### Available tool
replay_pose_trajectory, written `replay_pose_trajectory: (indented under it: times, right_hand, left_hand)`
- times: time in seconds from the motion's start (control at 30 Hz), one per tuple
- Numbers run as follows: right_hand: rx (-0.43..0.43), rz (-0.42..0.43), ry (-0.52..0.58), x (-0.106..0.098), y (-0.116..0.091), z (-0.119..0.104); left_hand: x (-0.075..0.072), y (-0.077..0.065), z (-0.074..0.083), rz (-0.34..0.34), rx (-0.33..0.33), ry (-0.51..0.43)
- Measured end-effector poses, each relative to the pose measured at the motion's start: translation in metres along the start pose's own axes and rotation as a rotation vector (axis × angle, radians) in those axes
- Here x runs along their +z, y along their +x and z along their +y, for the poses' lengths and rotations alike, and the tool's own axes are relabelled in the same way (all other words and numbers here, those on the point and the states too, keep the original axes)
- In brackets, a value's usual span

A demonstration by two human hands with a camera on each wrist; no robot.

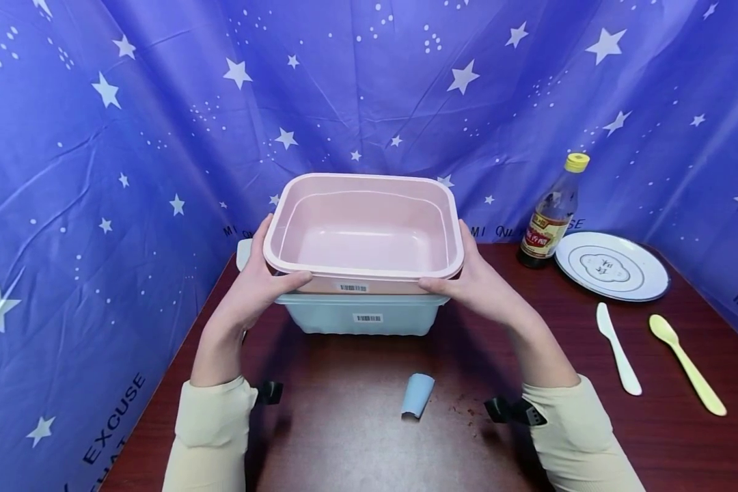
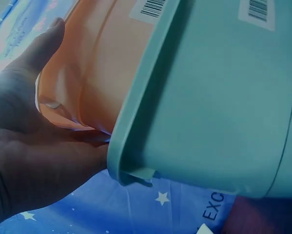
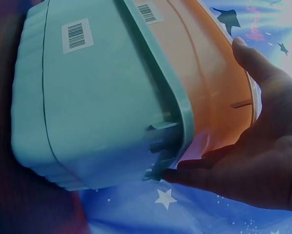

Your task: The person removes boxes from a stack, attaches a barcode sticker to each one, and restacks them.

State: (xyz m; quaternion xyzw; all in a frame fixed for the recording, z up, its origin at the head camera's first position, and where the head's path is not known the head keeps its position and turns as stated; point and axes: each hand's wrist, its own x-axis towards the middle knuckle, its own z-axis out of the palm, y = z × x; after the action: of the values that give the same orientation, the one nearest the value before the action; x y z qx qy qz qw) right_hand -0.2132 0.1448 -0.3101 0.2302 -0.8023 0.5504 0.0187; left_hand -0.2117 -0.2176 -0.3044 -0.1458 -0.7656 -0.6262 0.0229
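Note:
A pink rectangular basin (image 1: 369, 229) sits partly inside a light blue-green basin (image 1: 326, 318), its rim well above the lower one's. Both basins carry a barcode label on the near side. My left hand (image 1: 252, 290) grips the pink basin's left end, thumb over the near side just under the rim. At the opposite end my right hand (image 1: 480, 287) holds it the same way. In the wrist views the pink wall looks orange, and the fingers of my left hand (image 2: 43, 156) and right hand (image 3: 253, 156) reach beneath its rim, beside the blue-green basin's rim.
A small curved light-blue piece (image 1: 417, 395) lies on the dark red table (image 1: 344, 437) in front. To the right are a yellow-capped sauce bottle (image 1: 549, 219), a white plate (image 1: 646, 270), a white knife (image 1: 618, 352) and a yellow spoon (image 1: 689, 365). A starry blue curtain (image 1: 357, 82) surrounds the table.

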Motion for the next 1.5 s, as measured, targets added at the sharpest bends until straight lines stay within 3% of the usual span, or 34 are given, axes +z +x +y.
replay_pose_trajectory:
  times: [0.2,0.37,0.8,1.07,1.33,1.5]
  right_hand:
    - [0.017,-0.025,0.0,0.001,0.0,0.002]
    - [0.028,-0.023,0.026,0.002,0.0,0.006]
    - [0.057,-0.034,0.063,0.008,0.005,0.018]
    - [0.052,-0.05,0.075,0.014,0.006,0.021]
    - [0.032,-0.035,-0.061,0.015,0.006,0.026]
    - [-0.048,-0.06,0.025,0.018,0.008,0.029]
  left_hand:
    - [-0.001,-0.001,-0.001,-0.013,0.024,0.121]
    - [-0.001,-0.001,-0.004,-0.041,0.014,0.159]
    - [0.0,0.005,-0.018,-0.073,-0.015,0.098]
    - [-0.005,0.002,-0.022,-0.081,-0.112,0.121]
    - [-0.004,0.003,-0.027,-0.118,-0.11,0.088]
    - [-0.004,0.005,-0.029,-0.155,-0.089,0.076]
